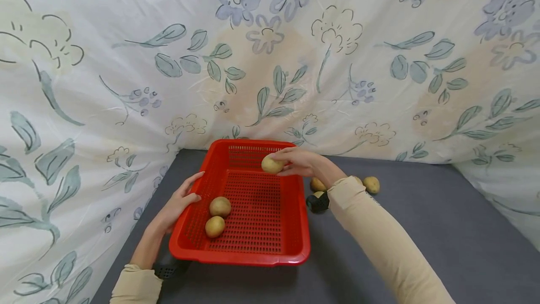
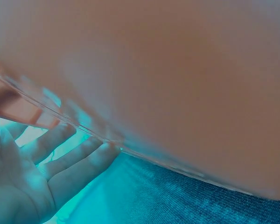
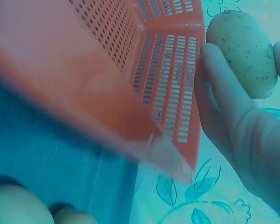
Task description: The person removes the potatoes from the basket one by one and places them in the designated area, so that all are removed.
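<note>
- Evidently a potato (image 1: pixel 270 165): rounded in the head view, oblong in the right wrist view; pale yellow skin, small dark specks scattered over it.
- Position: raised over the red basket (image 1: pixel 304 243), toward its far right part.
- Right hand (image 1: pixel 297 161): fingers and thumb pinching the potato from its sides.
- Left hand (image 1: pixel 179 201): fingers spread, fairly straight, touching the basket's left rim.
- Two browner-yellow potatoes (image 1: pixel 220 207) in the basket, near left, side by side.
- More potatoes (image 1: pixel 371 185) on the dark tabletop (image 1: pixel 422 215), right of the basket, some partly hidden by the right wrist.
</note>
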Tool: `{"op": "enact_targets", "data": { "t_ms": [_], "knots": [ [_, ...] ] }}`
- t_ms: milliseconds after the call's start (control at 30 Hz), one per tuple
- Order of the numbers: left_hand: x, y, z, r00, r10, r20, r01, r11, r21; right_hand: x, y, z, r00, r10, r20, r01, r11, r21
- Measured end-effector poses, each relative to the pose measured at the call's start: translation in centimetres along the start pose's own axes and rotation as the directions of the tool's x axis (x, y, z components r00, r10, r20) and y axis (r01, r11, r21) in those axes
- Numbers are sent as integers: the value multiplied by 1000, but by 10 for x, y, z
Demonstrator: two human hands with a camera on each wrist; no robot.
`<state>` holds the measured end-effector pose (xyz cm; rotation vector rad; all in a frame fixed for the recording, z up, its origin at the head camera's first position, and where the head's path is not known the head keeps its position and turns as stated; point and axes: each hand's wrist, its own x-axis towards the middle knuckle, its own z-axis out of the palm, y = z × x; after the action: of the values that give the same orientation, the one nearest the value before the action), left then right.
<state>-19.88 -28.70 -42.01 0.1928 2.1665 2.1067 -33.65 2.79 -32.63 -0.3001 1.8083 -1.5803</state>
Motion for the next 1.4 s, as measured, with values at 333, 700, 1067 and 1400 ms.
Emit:
{"op": "enact_targets", "data": {
  "t_ms": [333,700,1067,1400],
  "knots": [
    [1,-1,0,1000,7,-6,-7,1000,9,-12,5,-18,1000,-17,0,17,1000,5],
    [1,-1,1,1000,10,-10,-10,1000,8,-25,13,-35,1000,-22,-16,22,1000,-9],
    [1,-1,1,1000,15,-3,-15,1000,8,-40,25,-59,999,-7,-34,6,1000,-23],
    [0,1,1,1000,6,0,-6,1000,16,-50,35,-74,998,21,-63,-22,1000,-10]
  ]
}}
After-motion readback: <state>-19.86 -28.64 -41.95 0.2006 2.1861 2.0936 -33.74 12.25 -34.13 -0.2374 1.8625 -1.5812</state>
